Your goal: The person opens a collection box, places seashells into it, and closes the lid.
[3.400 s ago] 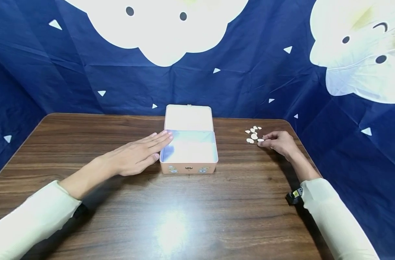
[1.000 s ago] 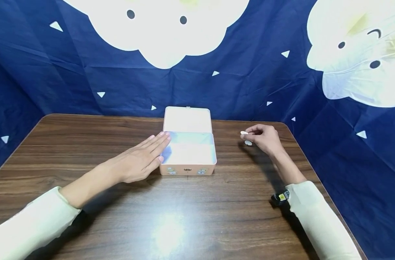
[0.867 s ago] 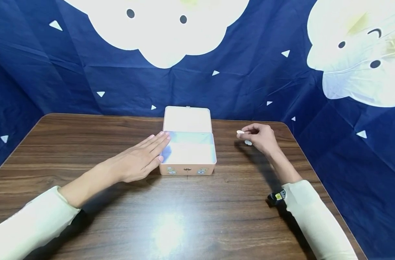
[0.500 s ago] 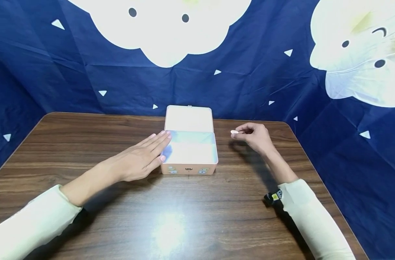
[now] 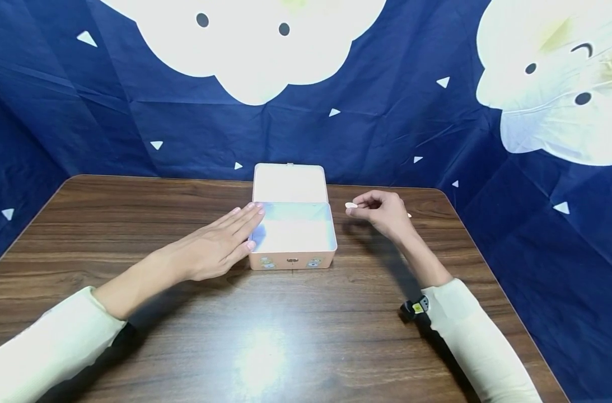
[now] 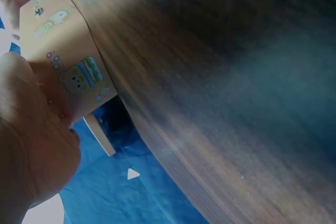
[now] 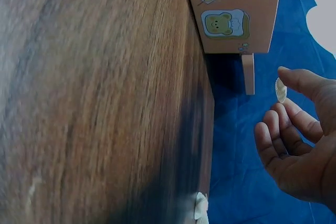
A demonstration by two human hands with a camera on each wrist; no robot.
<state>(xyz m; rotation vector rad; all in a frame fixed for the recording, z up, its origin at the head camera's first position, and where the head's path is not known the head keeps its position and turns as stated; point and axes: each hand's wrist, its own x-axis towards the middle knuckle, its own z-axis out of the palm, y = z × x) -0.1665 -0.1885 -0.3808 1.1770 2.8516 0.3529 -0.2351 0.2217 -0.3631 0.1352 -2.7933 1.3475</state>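
The right hand (image 5: 386,211) was up off the table (image 5: 306,336), just to the right of the open pink box (image 5: 293,235), pinching one small white shell (image 5: 351,205) between thumb and fingertip, with the other fingers loosely curled. The left hand (image 5: 212,246) lay flat with straight fingers pressed against the box's left side. The lid (image 5: 290,183) stood tipped back. A few more shells (image 7: 200,205) sat on the table behind the right hand.
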